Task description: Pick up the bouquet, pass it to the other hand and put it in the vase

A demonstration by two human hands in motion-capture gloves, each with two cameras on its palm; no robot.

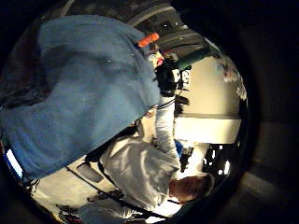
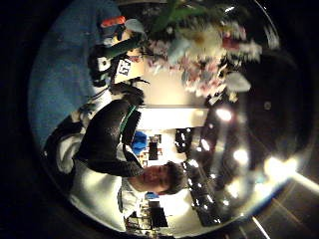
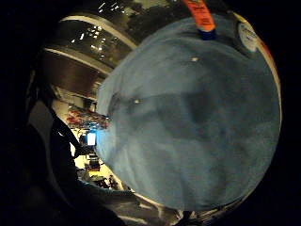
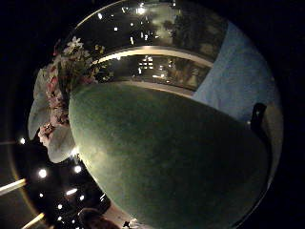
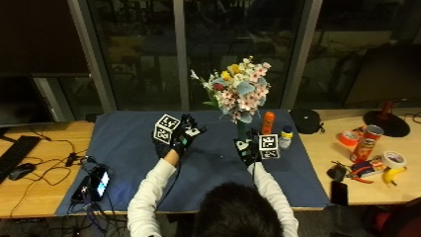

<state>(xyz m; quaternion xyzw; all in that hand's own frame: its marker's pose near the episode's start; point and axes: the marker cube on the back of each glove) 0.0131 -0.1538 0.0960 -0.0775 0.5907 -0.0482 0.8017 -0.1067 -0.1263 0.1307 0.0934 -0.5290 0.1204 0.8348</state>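
Your right hand (image 5: pixel 253 148) is clenched around the green stem bundle of the bouquet (image 5: pixel 238 91), holding it upright above the blue cloth (image 5: pixel 131 143). In the right thumb side palm view that green wrap (image 4: pixel 167 157) fills most of the picture, with the pink and white blooms (image 4: pixel 55 105) spreading off one end of it. The flower heads stand above your right hand, in front of the dark window (image 5: pixel 197 44).

Your left hand (image 5: pixel 176 138) is released: its fingers are spread and hold nothing, and it hovers over the blue cloth, just beside your right hand but apart from it and from the stems. The left thumb side palm view shows the bouquet's flowers (image 2: pixel 209 50) nearby.

Just beyond your right hand, an orange bottle (image 5: pixel 268 123) stands on the blue cloth, with a small white bottle (image 5: pixel 285 137) next to it. Further out from that hand, off the cloth on the wooden table (image 5: pixel 39 192), lie a black cap (image 5: pixel 305 120), a red crisp tube (image 5: pixel 368 140), tape rolls (image 5: pixel 395 159) and a banana (image 5: pixel 393 175). I cannot make out a vase in any view.
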